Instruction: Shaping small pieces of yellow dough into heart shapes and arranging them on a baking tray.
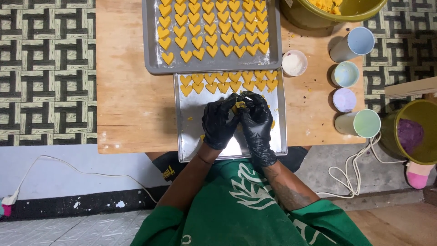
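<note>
Dough piece, yellow, pinched between fingertips of left hand and right hand, both black-gloved and pressed together over near tray. Looks soft, light, easily dented; best held by its edges. Near tray carries two rows of hearts, about fifteen. Far tray holds many more. Two trays in all.

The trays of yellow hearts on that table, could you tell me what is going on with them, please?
A person in black gloves works over the near tray. The left hand and right hand together pinch a small piece of yellow dough above it. Two rows of heart shapes line this tray's far end; the rest is mostly bare. The far tray is nearly full of hearts. A green bowl of yellow dough stands at the table's far right corner.
</note>
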